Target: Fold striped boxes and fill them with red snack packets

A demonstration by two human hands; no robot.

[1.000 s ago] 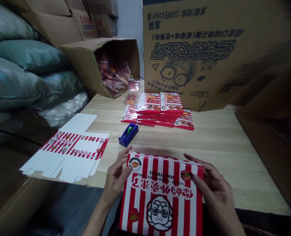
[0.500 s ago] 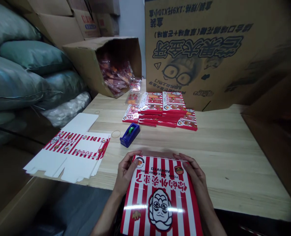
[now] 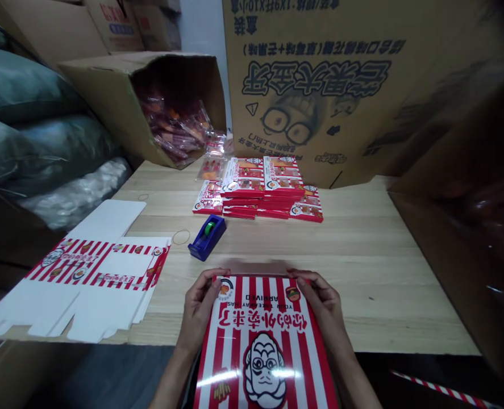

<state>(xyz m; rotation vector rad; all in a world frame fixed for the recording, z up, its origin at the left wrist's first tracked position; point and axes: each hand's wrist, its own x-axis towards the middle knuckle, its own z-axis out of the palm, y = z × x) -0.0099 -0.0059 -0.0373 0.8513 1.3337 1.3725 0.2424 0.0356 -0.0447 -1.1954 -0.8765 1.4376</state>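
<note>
A red-and-white striped carton (image 3: 262,346) with a printed cartoon face lies between my two hands, near the front edge of the table. My left hand (image 3: 201,307) grips its far left corner, thumb on the top face and fingers curled over the edge. At the far right corner my right hand (image 3: 322,304) holds it the same way. Beyond the carton, slightly left, stands a blue tape dispenser (image 3: 208,237) with a green roll. Several small striped packs (image 3: 264,187) are stacked farther back. The underside of the carton is hidden.
Flat striped carton blanks (image 3: 85,272) lie at the left front. A tipped cardboard box (image 3: 107,102) holds wrapped packets (image 3: 177,128). Behind the stack stands a large printed carton (image 3: 311,85). Rubber bands (image 3: 180,237) lie on the table (image 3: 362,272). Sacks (image 3: 25,85) are piled at left.
The view has turned a little to the right, so the table things sit farther left. Both hands keep their hold on the carton.
</note>
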